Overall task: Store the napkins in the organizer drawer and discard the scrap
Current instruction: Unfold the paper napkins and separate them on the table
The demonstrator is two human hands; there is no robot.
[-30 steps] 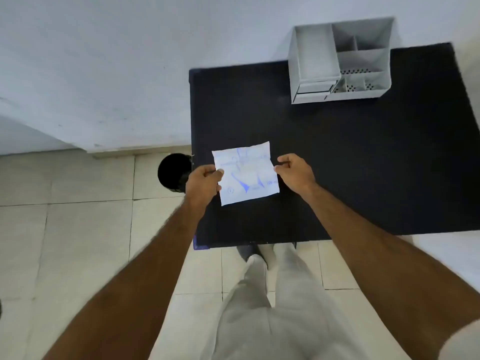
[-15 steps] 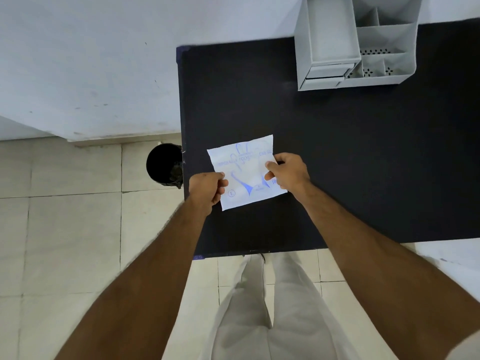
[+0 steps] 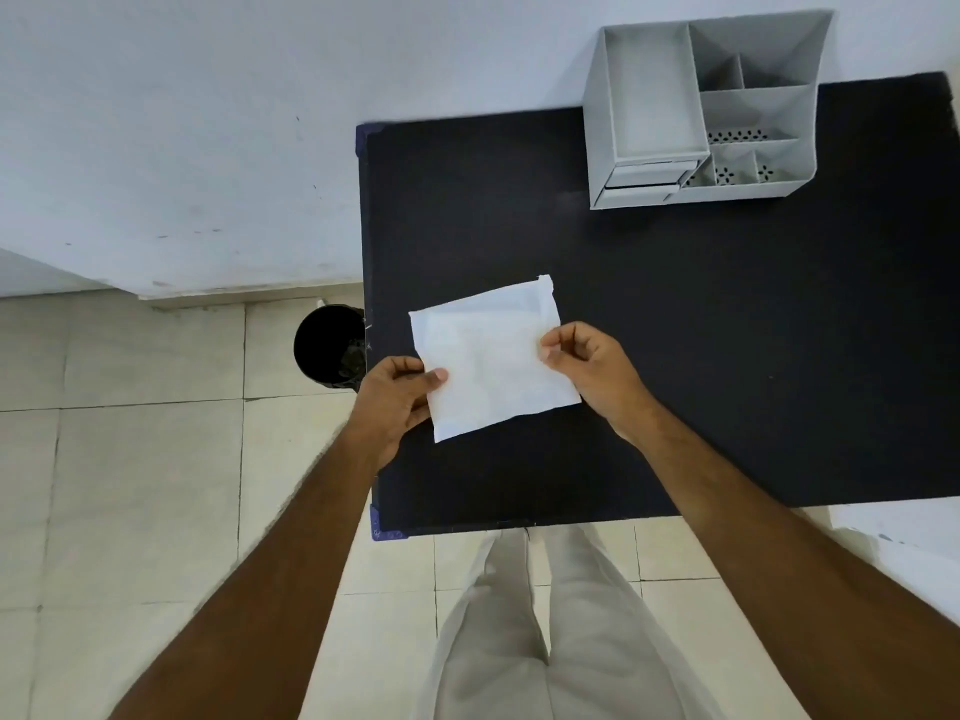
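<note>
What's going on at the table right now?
A person holds a white napkin packet over the black table with both hands: the left hand grips its left edge, the right hand pinches its right edge. The grey organizer stands at the table's far edge with its drawer shut. A black bin sits on the floor beside the table. Nothing is stored yet.

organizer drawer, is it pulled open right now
No, the organizer drawer sits closed, its front about flush with the grey organizer, far from both hands holding the napkin packet.
</note>
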